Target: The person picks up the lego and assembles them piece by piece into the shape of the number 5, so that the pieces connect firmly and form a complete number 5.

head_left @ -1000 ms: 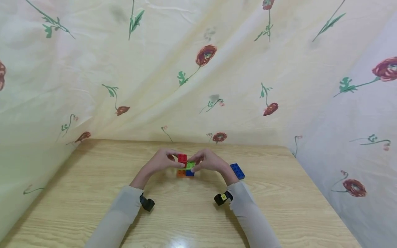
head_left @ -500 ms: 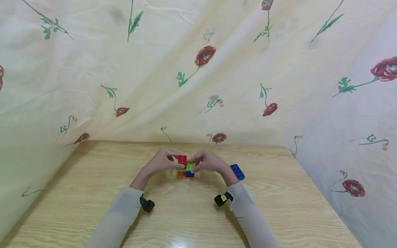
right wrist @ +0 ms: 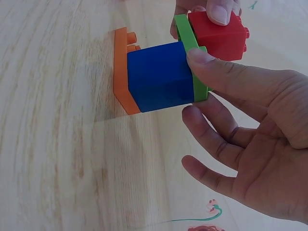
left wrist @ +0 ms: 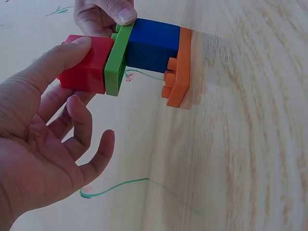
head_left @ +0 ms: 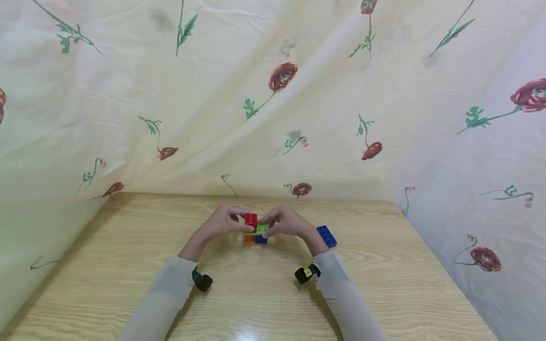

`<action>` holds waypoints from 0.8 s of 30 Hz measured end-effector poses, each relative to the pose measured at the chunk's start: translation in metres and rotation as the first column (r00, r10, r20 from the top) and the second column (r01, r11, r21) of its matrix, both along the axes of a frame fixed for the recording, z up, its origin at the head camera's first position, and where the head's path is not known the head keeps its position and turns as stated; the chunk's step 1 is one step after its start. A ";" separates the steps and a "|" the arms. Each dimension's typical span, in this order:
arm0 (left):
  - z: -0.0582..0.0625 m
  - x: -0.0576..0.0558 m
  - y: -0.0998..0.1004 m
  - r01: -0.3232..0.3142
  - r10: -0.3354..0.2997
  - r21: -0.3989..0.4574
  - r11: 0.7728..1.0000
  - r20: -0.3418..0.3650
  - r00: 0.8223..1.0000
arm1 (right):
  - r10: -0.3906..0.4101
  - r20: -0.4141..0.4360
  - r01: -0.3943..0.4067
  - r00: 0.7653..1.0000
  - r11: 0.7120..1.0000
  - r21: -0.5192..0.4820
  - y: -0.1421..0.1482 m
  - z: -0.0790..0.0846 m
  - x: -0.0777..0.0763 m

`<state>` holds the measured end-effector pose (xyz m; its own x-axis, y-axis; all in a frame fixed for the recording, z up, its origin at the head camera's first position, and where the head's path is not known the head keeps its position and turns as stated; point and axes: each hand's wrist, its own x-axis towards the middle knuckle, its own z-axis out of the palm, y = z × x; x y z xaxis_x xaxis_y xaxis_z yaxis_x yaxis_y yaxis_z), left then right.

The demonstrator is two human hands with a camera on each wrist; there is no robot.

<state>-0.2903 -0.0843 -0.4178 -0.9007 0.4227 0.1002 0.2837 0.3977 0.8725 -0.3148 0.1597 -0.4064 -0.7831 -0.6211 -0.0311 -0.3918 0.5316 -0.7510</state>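
A stack of toy building bricks stands on the table between both hands. At the bottom is a flat orange brick, with a blue brick on its right part. A flat green brick lies across the blue one. On the green brick's left part sits a red brick. My left hand pinches the red brick between thumb and fingers, its other fingers loosely bent. My right hand pinches the green brick near the top of the blue one. Fingertips partly hide the far sides.
Another blue brick with several studs lies on the wooden table, just right of the right wrist. A flower-patterned cloth hangs behind the table and at both sides. Each wrist wears a small black camera.
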 end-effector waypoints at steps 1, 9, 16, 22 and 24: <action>0.000 0.000 0.000 0.001 -0.001 0.000 1.000 0.000 1.000 | -0.003 0.002 0.003 1.000 1.000 0.000 0.000 0.000 0.000; 0.000 0.000 -0.001 0.001 -0.001 0.000 1.000 -0.001 1.000 | -0.001 0.009 0.001 1.000 1.000 -0.009 -0.001 0.002 0.001; -0.001 -0.001 0.000 0.004 -0.004 -0.004 1.000 -0.014 1.000 | -0.003 0.019 0.003 1.000 1.000 -0.021 -0.001 0.002 0.001; 0.001 -0.001 0.000 -0.011 0.010 -0.022 1.000 -0.017 1.000 | -0.003 0.025 0.004 1.000 1.000 -0.023 -0.001 0.001 0.001; 0.001 0.000 0.000 -0.016 0.015 -0.025 1.000 -0.014 1.000 | -0.002 0.026 0.003 1.000 1.000 -0.025 -0.001 0.001 0.001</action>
